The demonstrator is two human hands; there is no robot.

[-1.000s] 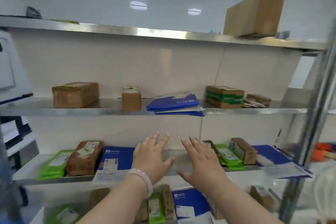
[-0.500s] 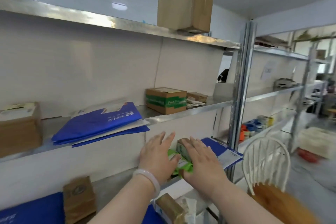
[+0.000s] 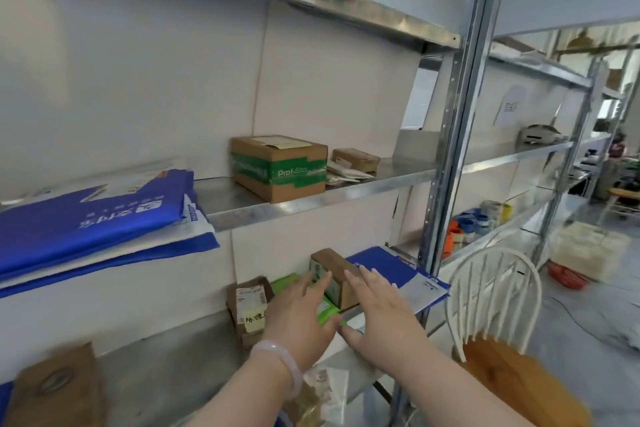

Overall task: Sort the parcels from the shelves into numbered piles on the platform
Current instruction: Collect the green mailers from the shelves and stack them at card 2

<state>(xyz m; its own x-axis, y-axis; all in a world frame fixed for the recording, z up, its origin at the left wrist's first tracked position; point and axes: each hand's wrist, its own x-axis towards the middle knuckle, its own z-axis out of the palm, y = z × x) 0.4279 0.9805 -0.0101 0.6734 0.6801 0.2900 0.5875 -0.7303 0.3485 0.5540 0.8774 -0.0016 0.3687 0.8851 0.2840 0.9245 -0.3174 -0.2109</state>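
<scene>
— Metal shelves (image 3: 311,204), white wall. Left to right?

— Blue mailers (image 3: 93,218) on the middle shelf; below, left hand (image 3: 299,317) spread over a green packet (image 3: 325,310), right hand (image 3: 377,314) spread beside a small brown box (image 3: 334,274). Neither grips yet.

— Risk?

— Packet sits under the box; pulling it could topple the box off.
</scene>
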